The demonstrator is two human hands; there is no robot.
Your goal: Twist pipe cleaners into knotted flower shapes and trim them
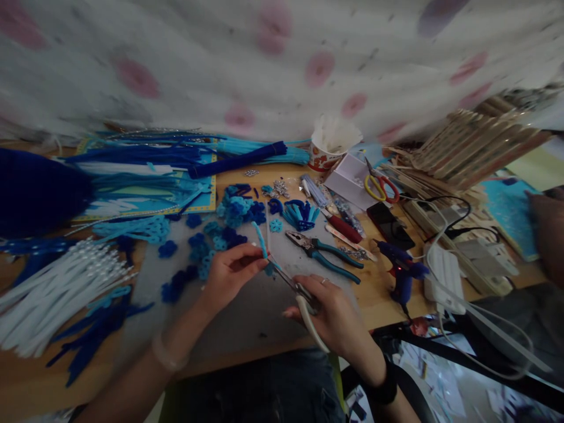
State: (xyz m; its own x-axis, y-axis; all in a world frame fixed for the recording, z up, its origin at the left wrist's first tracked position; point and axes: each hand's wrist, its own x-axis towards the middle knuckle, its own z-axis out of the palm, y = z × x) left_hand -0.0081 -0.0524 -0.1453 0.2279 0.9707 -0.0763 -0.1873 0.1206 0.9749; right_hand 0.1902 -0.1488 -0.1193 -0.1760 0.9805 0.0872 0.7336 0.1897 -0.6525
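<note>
My left hand [235,270] is closed, pinching a light blue pipe cleaner [259,238] that stands up from between the fingertips. In my right hand [332,308] is a slim-jawed metal tool with pale handles [312,326]; I cannot tell whether it is scissors or pliers. Its tip is at the pipe cleaner's lower end, close to my left fingertips. Beneath my hands lies a grey mat [238,326]. Just beyond them are blue pipe cleaner flowers [235,208], a small light blue flower [276,225] and a looped blue bunch [302,215].
Teal-handled pliers [328,255], a phone [390,226], a blue glue gun [400,270] and a power strip [445,282] with cords lie to the right. Red-and-yellow scissors [381,189] rest by a white box [351,181]. White pipe cleaners [57,296] spread leftward. Another person's hand [549,229] shows far right.
</note>
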